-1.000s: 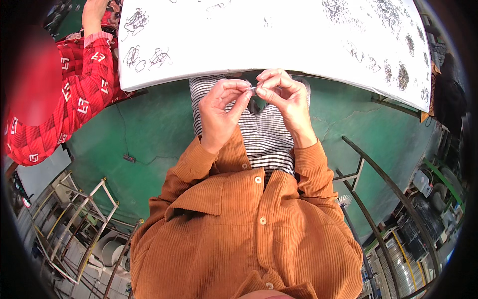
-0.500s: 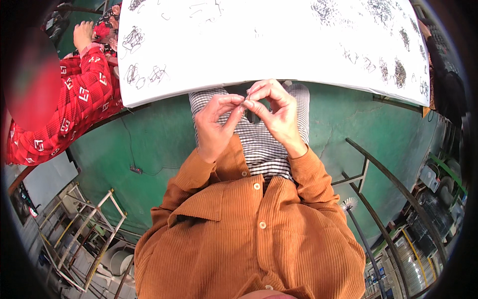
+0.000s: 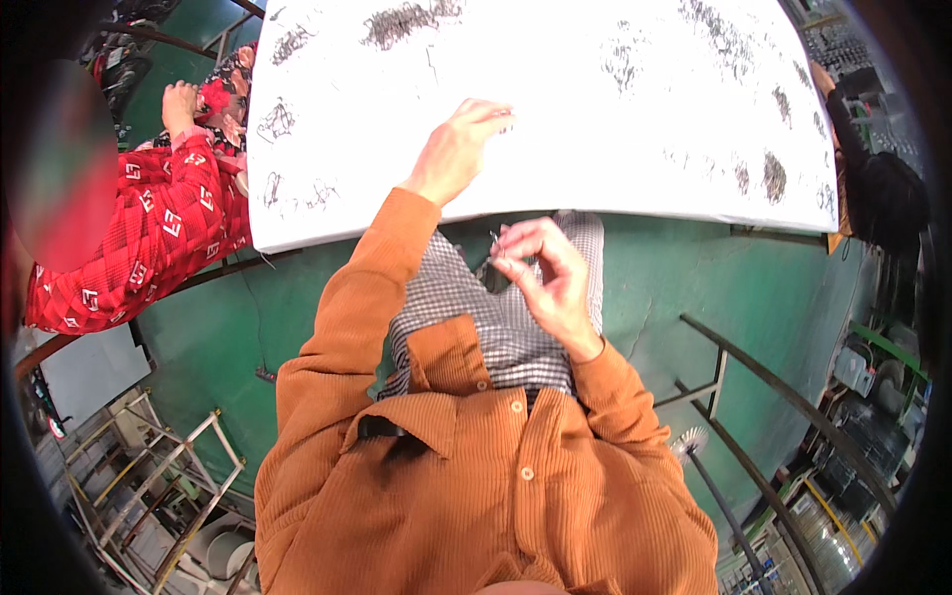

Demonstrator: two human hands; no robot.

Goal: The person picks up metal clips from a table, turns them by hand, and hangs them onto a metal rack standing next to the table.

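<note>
- The right hand (image 3: 545, 283) is held over the lap, thumb and fingertips pinched narrowly on a small thin metal piece (image 3: 495, 243); what kind of piece cannot be told, it is too small.
- The left hand (image 3: 458, 149) is stretched out over the white table (image 3: 555, 119), fingers loosely curled and touching the top near its front edge; whether it holds anything cannot be told.
- Judged risk: the piece sits in a fingertip pinch above the checked trousers (image 3: 496, 317) and the green floor (image 3: 258, 317); a slackened grip could drop it there, where so small a thing would be hard to find.
- Judged risk: the orange sleeve (image 3: 367, 288) crosses the table edge; it could sweep into the dark heaps of small parts (image 3: 407, 22) scattered on the top.
- A person in a red patterned jacket (image 3: 139, 238) sits at the table's left; a dark-sleeved arm (image 3: 873, 178) shows at the right.
- Around: metal racks (image 3: 149, 476) lower left; dark rails (image 3: 754, 367) lower right.
</note>
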